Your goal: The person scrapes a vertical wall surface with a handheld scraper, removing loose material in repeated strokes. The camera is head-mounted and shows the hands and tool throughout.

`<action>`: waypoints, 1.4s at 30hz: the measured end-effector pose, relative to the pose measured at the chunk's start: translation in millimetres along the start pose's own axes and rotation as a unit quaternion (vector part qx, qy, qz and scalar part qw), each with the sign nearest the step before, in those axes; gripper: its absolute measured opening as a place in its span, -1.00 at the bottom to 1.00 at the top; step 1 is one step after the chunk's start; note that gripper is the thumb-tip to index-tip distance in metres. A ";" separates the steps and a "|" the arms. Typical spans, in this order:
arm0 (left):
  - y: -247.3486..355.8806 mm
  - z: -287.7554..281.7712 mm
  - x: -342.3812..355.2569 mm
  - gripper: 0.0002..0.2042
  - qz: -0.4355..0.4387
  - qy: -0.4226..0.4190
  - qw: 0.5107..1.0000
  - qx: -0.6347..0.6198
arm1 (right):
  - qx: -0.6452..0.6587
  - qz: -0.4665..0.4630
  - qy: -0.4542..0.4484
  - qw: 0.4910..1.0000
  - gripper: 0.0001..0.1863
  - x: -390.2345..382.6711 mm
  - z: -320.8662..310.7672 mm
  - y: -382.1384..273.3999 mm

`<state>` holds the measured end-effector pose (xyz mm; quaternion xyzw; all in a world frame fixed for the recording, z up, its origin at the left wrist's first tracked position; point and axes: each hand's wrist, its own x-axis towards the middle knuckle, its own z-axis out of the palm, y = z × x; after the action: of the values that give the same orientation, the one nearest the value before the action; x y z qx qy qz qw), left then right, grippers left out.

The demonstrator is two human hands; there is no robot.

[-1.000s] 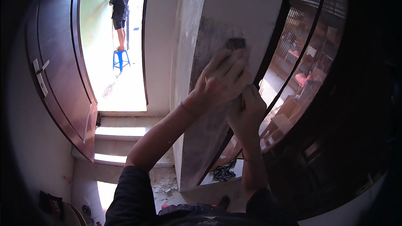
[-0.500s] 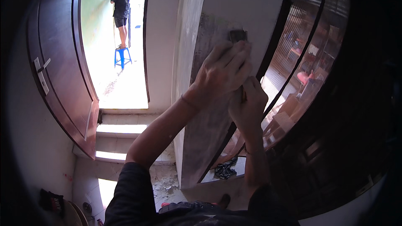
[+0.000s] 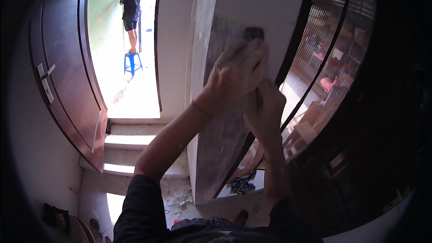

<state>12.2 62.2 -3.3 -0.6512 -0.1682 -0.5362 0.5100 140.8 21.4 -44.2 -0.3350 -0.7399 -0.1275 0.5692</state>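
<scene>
Both my hands are closed on a scraper with a dark, flat, squarish blade, which lies against the wall. My left hand wraps the tool just below the blade and hides most of its handle. Lower down, my right hand grips the handle's end, where a small yellowish bit shows between the fingers. Around the blade the white wall has a rough, greyish, worn patch. Motion blurs the fingers and blade a little.
At left a brown door stands open above tiled steps. Outside, a person stands on a blue stool at a green wall. A dark-framed window is close on the right. Dark cloth lies below it.
The scraper blade and both hands have shifted slightly up and to the left along the wall. Both hands keep their hold.
</scene>
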 end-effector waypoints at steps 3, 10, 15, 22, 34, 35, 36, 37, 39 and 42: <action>-1.6 -0.8 2.3 -0.85 -0.007 -0.005 1.000 0.013 | 0.013 -0.026 0.041 0.999 -0.86 4.2 0.9 -0.4; -2.1 -6.7 2.8 -0.85 -0.036 -0.030 0.999 -0.016 | -0.026 -0.014 0.038 0.999 -0.93 4.9 0.6 -8.6; -4.1 -1.9 5.6 -0.85 -0.014 0.012 0.999 -0.027 | -0.010 -0.055 0.066 0.996 -0.94 9.9 -4.6 -11.2; -4.9 -3.1 10.1 -0.87 0.003 0.030 1.000 0.000 | 0.004 -0.028 0.062 0.998 -0.74 8.5 -1.0 -10.3; -0.9 -6.4 -6.7 -0.53 -0.090 0.040 0.994 -0.040 | 0.319 0.196 0.087 0.923 -0.49 -54.1 -7.0 10.8; 0.5 -7.2 -9.6 -0.51 -0.119 -0.017 0.993 -0.006 | 0.324 0.226 0.089 0.914 -0.46 -78.7 -12.1 15.9; 2.5 -6.7 -11.4 -0.50 -0.133 -0.048 0.989 0.031 | 0.323 0.272 0.088 0.902 -0.45 -111.4 -17.2 19.0; 3.8 -6.0 -12.7 -0.48 -0.158 -0.088 0.981 0.069 | 0.262 0.280 0.073 0.921 -0.45 -144.9 -20.1 24.9; 11.2 -2.7 -13.9 -0.50 -0.148 -0.119 0.980 0.060 | 0.170 0.339 0.003 0.925 -0.56 -224.6 -21.9 38.3; 21.2 2.0 -17.5 -0.49 -0.154 -0.147 0.976 0.056 | -0.041 0.229 -0.160 0.959 -0.64 -363.0 -37.0 47.1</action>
<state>23.1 60.6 -28.6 -0.6596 -0.3692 -0.4963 0.4270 245.4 -92.0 -378.3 -0.5341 -0.7193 0.0314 0.4432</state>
